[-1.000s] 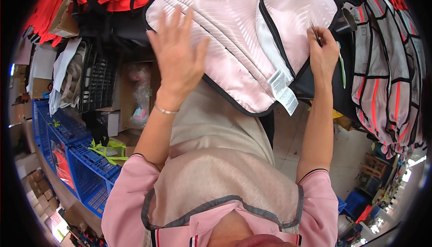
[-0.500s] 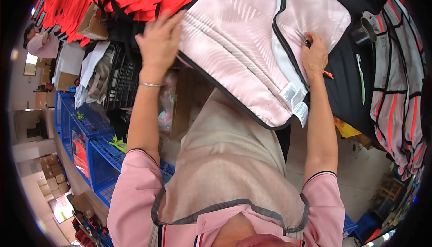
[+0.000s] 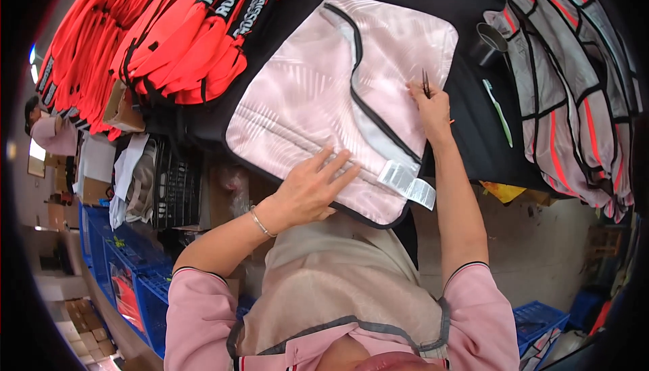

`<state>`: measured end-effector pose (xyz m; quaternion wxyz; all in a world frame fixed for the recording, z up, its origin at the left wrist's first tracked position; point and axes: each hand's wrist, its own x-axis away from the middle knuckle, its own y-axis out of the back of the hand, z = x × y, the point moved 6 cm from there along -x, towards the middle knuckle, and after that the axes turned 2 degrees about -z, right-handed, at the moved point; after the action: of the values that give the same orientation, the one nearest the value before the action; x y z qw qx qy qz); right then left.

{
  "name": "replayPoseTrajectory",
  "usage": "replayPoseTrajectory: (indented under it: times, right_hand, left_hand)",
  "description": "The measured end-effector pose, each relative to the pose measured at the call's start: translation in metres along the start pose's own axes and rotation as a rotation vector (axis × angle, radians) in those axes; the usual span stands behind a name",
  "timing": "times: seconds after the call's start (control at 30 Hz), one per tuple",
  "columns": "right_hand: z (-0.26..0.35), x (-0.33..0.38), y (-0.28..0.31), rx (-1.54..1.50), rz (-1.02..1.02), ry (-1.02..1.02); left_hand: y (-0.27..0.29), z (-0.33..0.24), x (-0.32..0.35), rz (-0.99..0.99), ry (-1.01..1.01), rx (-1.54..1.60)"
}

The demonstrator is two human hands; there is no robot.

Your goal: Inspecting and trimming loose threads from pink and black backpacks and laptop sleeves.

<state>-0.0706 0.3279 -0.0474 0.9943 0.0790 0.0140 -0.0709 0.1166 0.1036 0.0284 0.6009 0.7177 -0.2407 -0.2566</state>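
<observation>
A pale pink patterned fabric panel (image 3: 291, 94) with black edging lies across the black work surface, its lower corner over the near edge. A curved black seam (image 3: 362, 80) crosses it. White printed labels (image 3: 405, 185) stick out by the lower right end of this seam. Flat on the panel's lower part rests my left hand (image 3: 311, 188), fingers spread and holding nothing. My right hand (image 3: 433, 107), at the panel's right side, is closed around small thread snips (image 3: 425, 81), their dark points facing away from me.
Bright red strapped pieces (image 3: 182, 53) are heaped at the far left. Grey pieces with black and red trim (image 3: 561, 100) hang at the right. Between them and the panel lie a green-and-white toothbrush (image 3: 498, 114) and a metal cup (image 3: 490, 45). Blue crates (image 3: 145, 269) stand low at left.
My left hand has come from the panel's far left edge down onto its lower part. The panel now lies flatter and further left in view. The snips remain in my right hand.
</observation>
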Motion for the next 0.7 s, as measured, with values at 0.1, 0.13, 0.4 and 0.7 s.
replayPoseTrajectory:
  times: [0.1,0.13,0.4,0.7]
  right_hand:
    - [0.010,0.019,-0.002,-0.126,0.089,-0.113]
    - [0.016,0.027,0.000,-0.265,0.147,-0.163]
    - [-0.003,-0.010,0.124,0.242,-0.341,0.015]
    - [-0.013,-0.076,0.128,0.643,-0.316,0.159]
  left_hand:
    - [-0.001,-0.004,0.013,0.140,-0.057,-0.035]
    - [0.002,-0.010,0.022,0.166,-0.084,-0.048]
    - [0.009,-0.038,0.028,0.272,-0.179,-0.011]
    - [0.006,-0.042,0.028,0.333,-0.206,-0.008]
